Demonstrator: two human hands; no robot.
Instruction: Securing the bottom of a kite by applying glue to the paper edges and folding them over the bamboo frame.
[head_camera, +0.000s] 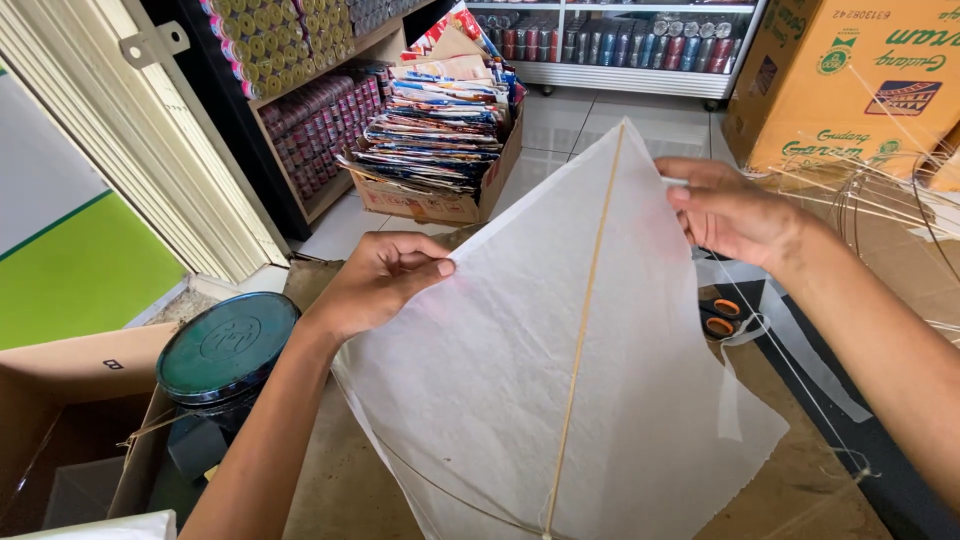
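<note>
Right now the person holds a white paper kite up in front of them, its thin bamboo spine running from the top point down to the bottom of the view. The left hand is closed on the kite's left edge, thumb on top of the paper and fingers curled under it. The right hand pinches the right edge near the tip, fingers folded over the paper. A thin string trails down from that side. Below the kite lies a brown cardboard surface. Just under the right wrist sits a pair of scissors with orange-lined handles. To the left stands a dark jar with a round green lid, beside an open cardboard box. Farther back, a box stuffed with colourful folded kites rests on the tiled floor.
</note>
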